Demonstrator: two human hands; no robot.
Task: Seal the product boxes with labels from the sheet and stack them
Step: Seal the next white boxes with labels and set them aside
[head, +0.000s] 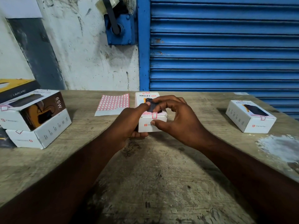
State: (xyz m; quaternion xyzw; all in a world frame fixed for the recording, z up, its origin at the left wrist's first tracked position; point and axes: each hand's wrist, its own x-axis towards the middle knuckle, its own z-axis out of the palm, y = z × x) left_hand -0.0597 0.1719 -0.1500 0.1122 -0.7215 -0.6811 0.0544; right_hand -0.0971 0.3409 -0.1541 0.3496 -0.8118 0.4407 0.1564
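One blue roller shutter fills the background on my right, behind the worn wooden table.

Two white boxes form a stack at the table's left end. The upper box lies askew and reads "65W" on its side. The lower box shows a red logo on its end flap. Each carries a red-bordered label at a flap edge.

A third white box lies alone, well apart at the right. It has a red logo on its end and a label over the flap edge; its top print is too blurred to read.

The centre box, printed "HALLEY 20K" on top, is at table centre in both my hands. My left hand grips its left side, thumb pressing on the top face, fingers curled underneath. My right hand grips its right side, fingers arched over the top, thumb against the front flap beside the red logo.

The label sheet, a grid of blank red-bordered labels, lies flat just left of this box.

One seal label bridges the top face and front flap between my thumbs.
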